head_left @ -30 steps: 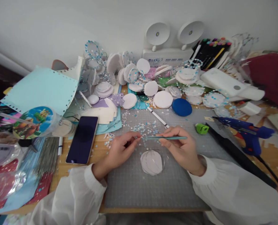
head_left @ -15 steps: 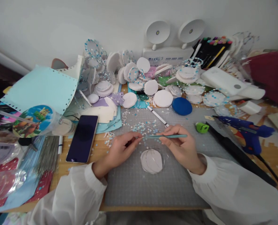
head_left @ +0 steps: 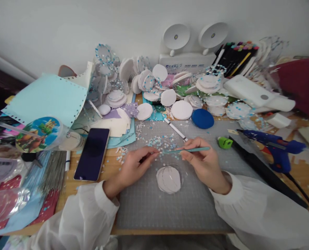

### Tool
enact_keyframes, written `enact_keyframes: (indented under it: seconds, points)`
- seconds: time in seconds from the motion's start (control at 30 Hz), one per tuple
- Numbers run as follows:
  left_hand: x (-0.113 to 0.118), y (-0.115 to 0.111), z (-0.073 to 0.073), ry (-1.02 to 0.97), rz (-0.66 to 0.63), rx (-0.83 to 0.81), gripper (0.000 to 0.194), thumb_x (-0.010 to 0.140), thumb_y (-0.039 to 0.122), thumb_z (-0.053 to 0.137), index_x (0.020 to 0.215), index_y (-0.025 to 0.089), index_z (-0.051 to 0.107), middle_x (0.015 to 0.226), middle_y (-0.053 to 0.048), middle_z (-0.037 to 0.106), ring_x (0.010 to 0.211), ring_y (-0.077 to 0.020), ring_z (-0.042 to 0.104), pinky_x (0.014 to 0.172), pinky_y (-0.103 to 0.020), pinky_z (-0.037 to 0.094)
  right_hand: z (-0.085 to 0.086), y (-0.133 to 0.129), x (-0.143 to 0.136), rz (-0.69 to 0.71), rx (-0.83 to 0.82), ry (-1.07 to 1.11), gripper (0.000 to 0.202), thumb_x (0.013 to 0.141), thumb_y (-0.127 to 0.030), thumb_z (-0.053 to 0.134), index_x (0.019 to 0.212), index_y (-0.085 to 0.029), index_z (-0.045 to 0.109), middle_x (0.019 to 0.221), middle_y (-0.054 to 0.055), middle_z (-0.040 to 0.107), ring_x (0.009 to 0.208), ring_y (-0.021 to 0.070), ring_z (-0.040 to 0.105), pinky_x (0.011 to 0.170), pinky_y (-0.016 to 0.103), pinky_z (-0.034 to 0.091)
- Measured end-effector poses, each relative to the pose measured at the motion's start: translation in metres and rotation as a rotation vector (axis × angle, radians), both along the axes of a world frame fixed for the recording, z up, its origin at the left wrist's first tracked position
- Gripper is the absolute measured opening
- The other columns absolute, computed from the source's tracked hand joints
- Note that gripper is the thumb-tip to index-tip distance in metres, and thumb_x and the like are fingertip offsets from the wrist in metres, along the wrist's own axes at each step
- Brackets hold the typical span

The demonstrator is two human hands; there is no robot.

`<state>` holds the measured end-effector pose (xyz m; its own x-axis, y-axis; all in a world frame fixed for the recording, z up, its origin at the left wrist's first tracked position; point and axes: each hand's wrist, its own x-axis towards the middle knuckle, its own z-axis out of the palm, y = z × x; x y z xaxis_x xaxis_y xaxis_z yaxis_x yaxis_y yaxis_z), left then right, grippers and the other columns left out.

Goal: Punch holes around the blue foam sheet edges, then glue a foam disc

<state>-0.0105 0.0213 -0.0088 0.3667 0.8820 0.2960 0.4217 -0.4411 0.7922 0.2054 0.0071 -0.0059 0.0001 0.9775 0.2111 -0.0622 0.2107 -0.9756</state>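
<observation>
"What's in your right grip [head_left: 202,165]?"

"It's clamped on a slim, smooth teal tool [head_left: 194,150], held almost level, the thin tip pointing left."

"And your left grip [head_left: 139,163]?"

"Thumb and fingertips pinched together just beside that tip; whatever they hold is too small to tell."

"Where's the white disc [head_left: 167,182]?"

"Near me, between my wrists, flat on the gray gridded mat [head_left: 170,213]: roundish, matte, with thin curling strands [head_left: 182,178] over it and past its right edge."

"Farther off?"

"Tiny white and blue flecks [head_left: 159,140] scatter the mat, a smooth blue round [head_left: 202,118] beyond. Left, on the wooden counter [head_left: 110,168], lies a glossy rectangular phone [head_left: 92,154]."
</observation>
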Motion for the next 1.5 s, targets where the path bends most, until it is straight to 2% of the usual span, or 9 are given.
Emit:
enact_keyframes:
  seconds: [0.1, 0.23, 0.3, 0.4, 0.6, 0.73, 0.87, 1.1, 1.5]
  points:
    - [0.000, 0.001, -0.001, -0.011, 0.037, 0.053, 0.011, 0.088, 0.019, 0.057, 0.095, 0.017, 0.065, 0.074, 0.000, 0.066, 0.061, -0.0086, 0.057, 0.055, -0.018, 0.044, -0.005, 0.003, 0.003, -0.006, -0.023, 0.068, 0.012, 0.080, -0.020, 0.070, 0.082, -0.022, 0.058, 0.082, 0.000, 0.061, 0.061, 0.0093, 0.058, 0.056, 0.023, 0.049]
    - [0.000, 0.004, -0.001, 0.002, 0.034, 0.193, 0.008, 0.085, 0.019, 0.062, 0.092, 0.019, 0.067, 0.089, -0.004, 0.064, 0.084, -0.0140, 0.059, 0.073, -0.026, 0.048, -0.010, 0.005, 0.006, -0.012, -0.034, 0.108, 0.012, 0.081, -0.019, 0.069, 0.082, -0.021, 0.058, 0.079, -0.001, 0.061, 0.062, 0.0095, 0.057, 0.057, 0.024, 0.047]
    - [-0.001, 0.006, 0.000, 0.011, 0.060, 0.208, 0.004, 0.085, 0.020, 0.063, 0.086, 0.018, 0.067, 0.083, -0.003, 0.064, 0.081, -0.0141, 0.058, 0.072, -0.027, 0.047, -0.010, 0.005, 0.006, -0.013, -0.033, 0.109, 0.012, 0.080, -0.019, 0.070, 0.082, -0.021, 0.058, 0.080, -0.001, 0.061, 0.062, 0.0094, 0.057, 0.057, 0.023, 0.047]
    - [-0.001, 0.006, 0.002, 0.036, 0.093, 0.225, 0.013, 0.088, 0.022, 0.059, 0.077, 0.017, 0.063, 0.073, -0.001, 0.063, 0.073, -0.0139, 0.055, 0.071, -0.029, 0.043, -0.007, 0.004, 0.004, -0.009, -0.035, 0.087, 0.011, 0.081, -0.018, 0.069, 0.082, -0.021, 0.059, 0.082, -0.001, 0.062, 0.061, 0.0089, 0.057, 0.056, 0.023, 0.048]
    - [-0.001, 0.004, 0.005, 0.103, -0.002, 0.283, 0.017, 0.083, 0.034, 0.066, 0.091, 0.019, 0.065, 0.088, -0.004, 0.063, 0.084, -0.0174, 0.056, 0.077, -0.033, 0.039, 0.002, -0.002, -0.002, 0.042, -0.004, 0.003, 0.010, 0.080, -0.017, 0.068, 0.079, -0.021, 0.059, 0.078, -0.001, 0.059, 0.064, 0.0092, 0.058, 0.057, 0.020, 0.049]
    - [-0.001, 0.003, 0.003, 0.124, -0.058, 0.304, 0.007, 0.085, 0.026, 0.064, 0.086, 0.019, 0.063, 0.083, -0.001, 0.063, 0.081, -0.0154, 0.056, 0.075, -0.032, 0.037, 0.003, -0.006, -0.004, 0.072, 0.005, -0.035, 0.010, 0.080, -0.016, 0.068, 0.081, -0.022, 0.060, 0.082, 0.001, 0.059, 0.069, 0.0102, 0.060, 0.058, 0.020, 0.051]
    - [-0.001, 0.004, 0.004, 0.099, -0.052, 0.338, 0.005, 0.086, 0.023, 0.063, 0.085, 0.019, 0.064, 0.081, -0.001, 0.063, 0.078, -0.0148, 0.056, 0.074, -0.032, 0.036, 0.003, -0.006, -0.003, 0.064, 0.018, -0.044, 0.009, 0.081, -0.017, 0.068, 0.081, -0.022, 0.060, 0.083, 0.002, 0.059, 0.076, 0.0132, 0.063, 0.058, 0.021, 0.053]
    - [-0.002, 0.004, 0.005, 0.001, -0.038, 0.261, 0.005, 0.087, 0.018, 0.061, 0.089, 0.019, 0.065, 0.084, -0.003, 0.064, 0.081, -0.0142, 0.058, 0.074, -0.030, 0.042, 0.002, -0.004, -0.001, -0.042, 0.025, -0.024, 0.012, 0.079, -0.021, 0.071, 0.082, -0.021, 0.060, 0.081, 0.002, 0.059, 0.076, 0.0151, 0.065, 0.059, 0.024, 0.055]
    - [-0.003, 0.003, 0.002, -0.006, -0.025, 0.190, 0.011, 0.088, 0.018, 0.058, 0.093, 0.018, 0.068, 0.088, -0.006, 0.067, 0.086, -0.0162, 0.060, 0.077, -0.032, 0.047, 0.005, -0.005, -0.001, -0.009, 0.017, -0.049, 0.011, 0.078, -0.022, 0.072, 0.080, -0.022, 0.061, 0.080, 0.002, 0.059, 0.078, 0.0161, 0.066, 0.065, 0.026, 0.057]
